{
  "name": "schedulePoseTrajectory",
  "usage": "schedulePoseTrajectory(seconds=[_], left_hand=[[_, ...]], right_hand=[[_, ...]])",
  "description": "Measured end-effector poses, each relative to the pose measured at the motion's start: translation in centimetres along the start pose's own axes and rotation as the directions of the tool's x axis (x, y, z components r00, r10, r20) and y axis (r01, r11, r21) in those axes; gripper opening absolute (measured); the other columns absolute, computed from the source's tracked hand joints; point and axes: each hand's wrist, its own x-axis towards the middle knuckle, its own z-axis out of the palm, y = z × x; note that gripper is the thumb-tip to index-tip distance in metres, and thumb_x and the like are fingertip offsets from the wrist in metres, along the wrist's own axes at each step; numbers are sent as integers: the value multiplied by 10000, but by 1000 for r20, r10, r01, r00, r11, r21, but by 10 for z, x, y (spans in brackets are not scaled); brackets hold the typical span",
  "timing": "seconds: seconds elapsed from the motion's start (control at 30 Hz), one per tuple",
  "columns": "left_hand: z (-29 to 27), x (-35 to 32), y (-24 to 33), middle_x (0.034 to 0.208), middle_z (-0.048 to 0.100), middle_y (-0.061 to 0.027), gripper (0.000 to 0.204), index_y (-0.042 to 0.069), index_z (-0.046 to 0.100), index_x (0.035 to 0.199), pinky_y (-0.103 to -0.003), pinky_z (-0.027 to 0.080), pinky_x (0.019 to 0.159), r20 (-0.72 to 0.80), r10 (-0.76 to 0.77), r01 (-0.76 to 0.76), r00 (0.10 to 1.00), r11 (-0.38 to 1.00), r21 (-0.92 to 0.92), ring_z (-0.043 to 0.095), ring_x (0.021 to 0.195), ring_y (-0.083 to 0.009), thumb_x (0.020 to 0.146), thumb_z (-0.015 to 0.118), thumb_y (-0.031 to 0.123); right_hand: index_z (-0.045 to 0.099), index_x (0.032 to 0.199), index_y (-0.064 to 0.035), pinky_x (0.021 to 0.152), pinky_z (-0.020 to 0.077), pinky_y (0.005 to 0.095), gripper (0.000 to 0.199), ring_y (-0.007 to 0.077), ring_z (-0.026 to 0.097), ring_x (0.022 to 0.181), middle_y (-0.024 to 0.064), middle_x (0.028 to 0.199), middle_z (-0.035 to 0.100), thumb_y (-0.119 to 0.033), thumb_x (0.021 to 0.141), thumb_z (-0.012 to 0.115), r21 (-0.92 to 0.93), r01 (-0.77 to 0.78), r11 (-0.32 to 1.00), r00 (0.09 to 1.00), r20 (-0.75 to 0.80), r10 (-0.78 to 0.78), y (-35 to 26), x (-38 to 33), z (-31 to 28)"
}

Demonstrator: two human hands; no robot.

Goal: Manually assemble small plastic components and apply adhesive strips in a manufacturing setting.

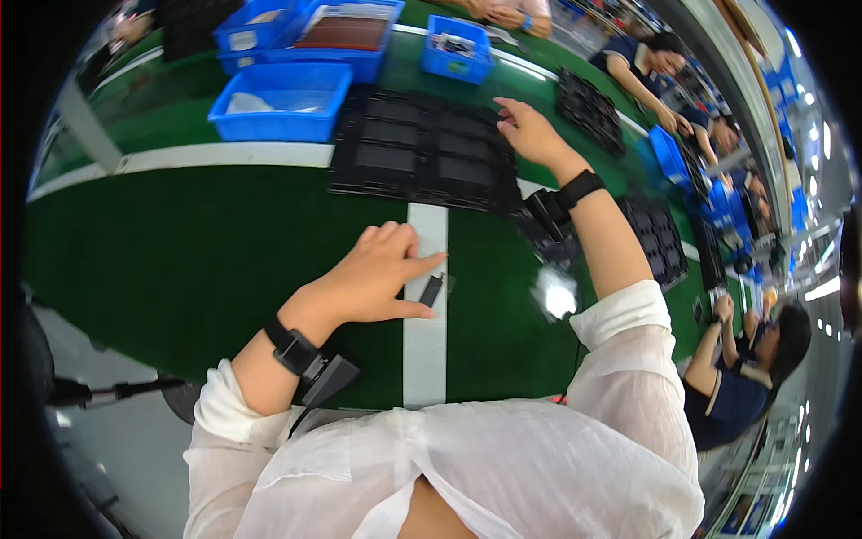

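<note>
My left hand [359, 277] is over the green table, thumb and index finger spread apart and the other fingers curled. A small dark rectangular part [432, 291] lies on the white strip [425, 359] just beyond those two fingertips, and I see no grip on it. My right hand [536, 136] reaches out at the right edge of a black tray [422, 148] with rectangular compartments. Its fingers are partly stretched and nothing shows in them. Whether it touches the tray I cannot tell.
Blue bins [283, 103] stand beyond the tray at the left, and a smaller blue bin [456, 49] sits farther back. More black trays [588, 110] lie to the right. A clear shiny bag [555, 292] rests near my right forearm. Co-workers [750, 377] sit along the right side.
</note>
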Motion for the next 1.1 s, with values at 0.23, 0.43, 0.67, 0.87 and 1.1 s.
schedulePoseTrajectory(seconds=[0.23, 0.43, 0.67, 0.87, 1.1], left_hand=[[4, 4, 12, 889, 414, -72, 530, 85, 550, 1182, -328, 324, 761, -31, -44, 48, 999, 991, 125, 390, 838, -233, 737, 677, 343], [4, 6, 11, 918, 442, -87, 468, 37, 544, 1138, -330, 327, 793, -113, -165, 172, 980, 983, 62, 426, 872, -238, 754, 661, 277], [8, 11, -13, 869, 526, -70, 238, 22, 612, 1009, -320, 395, 777, -412, -319, 315, 853, 946, -81, 517, 872, -231, 791, 623, 118], [0, 13, -17, 996, 498, -105, 312, 28, 582, 1087, -335, 376, 871, -577, -317, 386, 753, 922, -2, 477, 975, -259, 790, 626, 117], [2, 8, -48, 1275, 382, -185, 457, 74, 480, 1241, -430, 281, 987, -640, -465, 659, 612, 748, 86, 374, 1182, -343, 845, 569, 283]], right_hand=[[644, 681, 9, 611, 504, 389, 370, 325, 638, 645, 189, 629, 617, -333, 786, 548, -393, -682, 617, 720, -211, 661, 144, -147, -154], [642, 774, 30, 497, 487, 365, 472, 233, 640, 585, 162, 668, 641, -404, 852, 476, -484, -875, -17, 55, -134, 989, 218, -274, -180], [552, 773, 104, 393, 429, 412, 561, 298, 540, 424, 191, 599, 560, -397, 919, 346, -66, -994, 88, 101, -234, 967, 231, -312, -155], [521, 669, 65, 337, 381, 384, 437, 271, 466, 334, 149, 474, 472, -290, 895, 404, -254, -945, 204, 236, -101, 967, 246, -329, -180], [571, 799, -26, 485, 479, 349, 198, 232, 589, 553, 73, 668, 571, -222, 808, 599, 772, -585, 247, 166, -184, 969, 218, -331, -181]])
